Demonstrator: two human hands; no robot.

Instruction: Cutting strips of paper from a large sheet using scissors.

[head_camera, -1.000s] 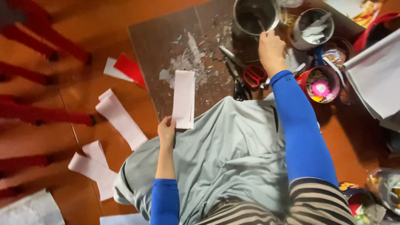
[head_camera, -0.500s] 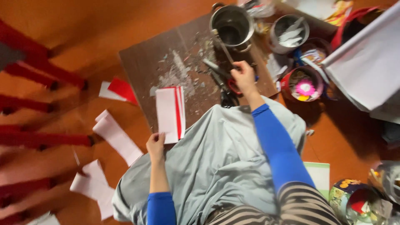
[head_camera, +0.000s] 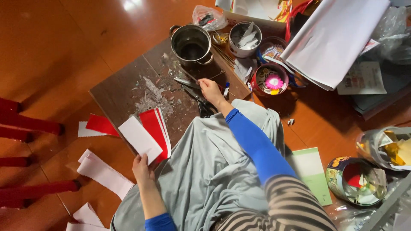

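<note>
While your left hand (head_camera: 142, 169) pinches white and red paper strips (head_camera: 145, 136), your right hand (head_camera: 210, 90), fingers curled, touches black-handled scissors (head_camera: 201, 102); a blind grab risks nicked fingertips.

The right hand (head_camera: 210, 89) now rests on the scissors (head_camera: 198, 97), away from the pot (head_camera: 191, 43). The left hand (head_camera: 142, 169) fans its paper strips (head_camera: 147, 134), red showing.

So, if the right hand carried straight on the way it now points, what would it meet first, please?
Probably the scissors on the dark board, just ahead of the right hand; the steel pot stands further along that line. Depth is hard to judge.
</note>
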